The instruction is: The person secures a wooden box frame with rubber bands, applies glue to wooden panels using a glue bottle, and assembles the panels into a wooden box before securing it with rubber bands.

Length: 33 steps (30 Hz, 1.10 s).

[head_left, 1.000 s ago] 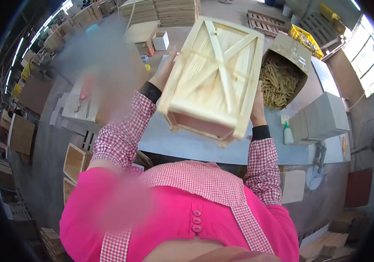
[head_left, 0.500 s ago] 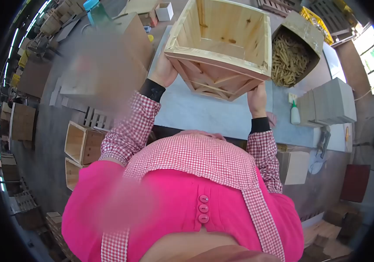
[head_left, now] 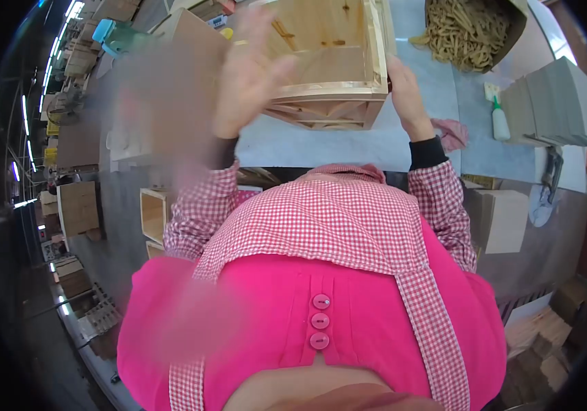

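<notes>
A pale wooden crate (head_left: 334, 92) with cross-braced sides rests on the light blue-grey tabletop (head_left: 293, 147), its open top facing me. My left hand (head_left: 247, 82) is raised at the crate's near left corner, fingers spread and smeared by motion, with nothing in it. On the right side of the crate my right hand (head_left: 408, 96) grips the wall near the front corner; some of its fingertips are hidden behind the wood. A crumpled pink cloth (head_left: 451, 134) lies on the table beside my right wrist.
At the upper right a cardboard box (head_left: 512, 31) holds many tan strips (head_left: 464, 34). A white bottle with a green tip (head_left: 499, 120) stands by stacked grey boards (head_left: 553, 103). A tape dispenser (head_left: 551, 168) sits at the table's right edge. Other wooden crates (head_left: 154, 214) stand lower left.
The crate has come down from a tilted, two-handed hold to the table. My left hand has let go and lifted; my right hand stays at its right side. The view has shifted.
</notes>
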Each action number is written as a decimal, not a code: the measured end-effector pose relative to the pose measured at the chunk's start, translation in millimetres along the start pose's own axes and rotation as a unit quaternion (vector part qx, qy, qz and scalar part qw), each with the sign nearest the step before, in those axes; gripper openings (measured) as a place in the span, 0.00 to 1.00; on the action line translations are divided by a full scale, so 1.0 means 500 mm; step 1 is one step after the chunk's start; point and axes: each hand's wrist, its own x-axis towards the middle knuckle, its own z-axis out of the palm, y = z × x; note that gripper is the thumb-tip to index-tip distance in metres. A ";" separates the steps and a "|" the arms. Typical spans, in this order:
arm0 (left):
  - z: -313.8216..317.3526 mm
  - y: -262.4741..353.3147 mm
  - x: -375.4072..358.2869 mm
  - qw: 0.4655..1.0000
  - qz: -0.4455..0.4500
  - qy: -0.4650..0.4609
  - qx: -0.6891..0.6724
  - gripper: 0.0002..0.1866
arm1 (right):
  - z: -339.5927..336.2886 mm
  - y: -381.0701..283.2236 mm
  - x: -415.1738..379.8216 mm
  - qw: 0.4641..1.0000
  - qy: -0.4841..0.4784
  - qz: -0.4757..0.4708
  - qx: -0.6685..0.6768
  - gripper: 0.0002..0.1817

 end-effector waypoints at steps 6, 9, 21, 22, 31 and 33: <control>0.145 0.069 0.044 0.973 0.095 -0.173 0.120 0.34 | 0.017 0.035 0.006 0.996 0.022 -0.057 0.062 0.15; 0.156 0.074 0.044 0.961 0.100 -0.217 0.139 0.33 | -0.001 0.026 -0.019 0.993 -0.001 -0.111 -0.045 0.13; 0.133 0.081 0.052 0.967 0.049 -0.229 0.097 0.30 | 0.004 0.020 -0.018 0.993 -0.027 -0.117 -0.023 0.14; 0.126 0.078 0.056 0.970 0.027 -0.232 0.065 0.30 | -0.003 0.014 0.001 0.991 -0.025 -0.128 -0.024 0.14; 0.222 -0.076 0.248 0.990 -0.016 0.002 0.138 0.28 | 0.000 0.021 0.181 0.998 0.010 -0.021 0.049 0.15; 0.246 -0.087 0.255 0.981 -0.045 -0.023 0.187 0.28 | 0.004 0.032 0.203 0.993 -0.023 -0.014 0.112 0.15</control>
